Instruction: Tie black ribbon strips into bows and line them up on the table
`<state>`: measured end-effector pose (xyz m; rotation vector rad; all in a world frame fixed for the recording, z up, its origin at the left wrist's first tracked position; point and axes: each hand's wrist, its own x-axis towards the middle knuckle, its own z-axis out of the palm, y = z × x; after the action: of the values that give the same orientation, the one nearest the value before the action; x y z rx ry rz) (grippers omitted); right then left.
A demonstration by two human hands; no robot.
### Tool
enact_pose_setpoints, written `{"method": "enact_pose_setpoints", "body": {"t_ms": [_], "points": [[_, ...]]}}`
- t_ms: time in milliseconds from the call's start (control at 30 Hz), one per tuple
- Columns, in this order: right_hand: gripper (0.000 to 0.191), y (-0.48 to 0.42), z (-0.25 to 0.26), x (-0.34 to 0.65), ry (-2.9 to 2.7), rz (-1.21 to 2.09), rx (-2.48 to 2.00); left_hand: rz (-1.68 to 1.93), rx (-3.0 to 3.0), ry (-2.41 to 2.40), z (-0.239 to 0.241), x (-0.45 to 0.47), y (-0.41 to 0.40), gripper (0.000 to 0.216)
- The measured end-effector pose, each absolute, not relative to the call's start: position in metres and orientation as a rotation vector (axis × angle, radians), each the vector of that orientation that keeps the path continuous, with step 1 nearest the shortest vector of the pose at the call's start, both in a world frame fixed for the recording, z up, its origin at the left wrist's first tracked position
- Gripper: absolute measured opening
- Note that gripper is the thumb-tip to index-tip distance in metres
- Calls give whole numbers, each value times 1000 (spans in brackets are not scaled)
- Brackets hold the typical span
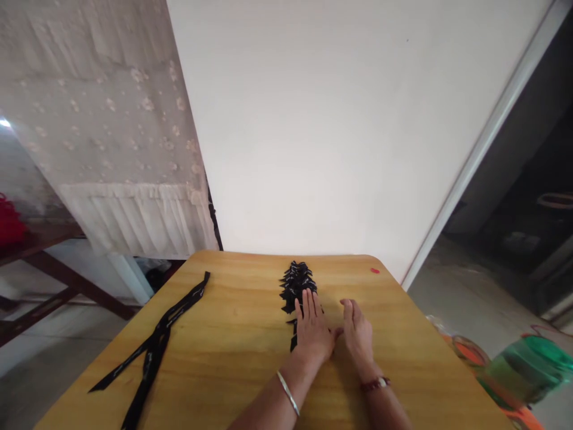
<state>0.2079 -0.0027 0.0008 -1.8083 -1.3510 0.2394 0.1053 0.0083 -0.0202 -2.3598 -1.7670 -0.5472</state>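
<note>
A row of black ribbon bows (297, 280) with small light markings lies in the middle of the wooden table (237, 370). My left hand (312, 328) rests flat over the near part of this row, fingers stretched out and pointing away from me. It covers some of the bows. Just to its right is my right hand (358, 337), tilted on its side with slightly bent fingers and the thumb reaching toward my left hand. I see nothing held in it. Long black ribbon strips (162, 328) lie crossed on the left side of the table.
A small red piece (375, 270) lies near the far right corner. A white panel (313, 131) stands behind the table, with a lace-patterned cloth (116, 119) to its left. On the floor at right is a green container (523, 370). A dark wooden stand (67, 269) is at left.
</note>
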Motion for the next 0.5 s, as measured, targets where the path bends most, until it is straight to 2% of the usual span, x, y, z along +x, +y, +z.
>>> {"method": "enact_pose_setpoints", "body": {"t_ms": [500], "points": [[44,1,0,208,-1351,217,-1815,-402,-2486,-1748,-23,100,6,67]]}}
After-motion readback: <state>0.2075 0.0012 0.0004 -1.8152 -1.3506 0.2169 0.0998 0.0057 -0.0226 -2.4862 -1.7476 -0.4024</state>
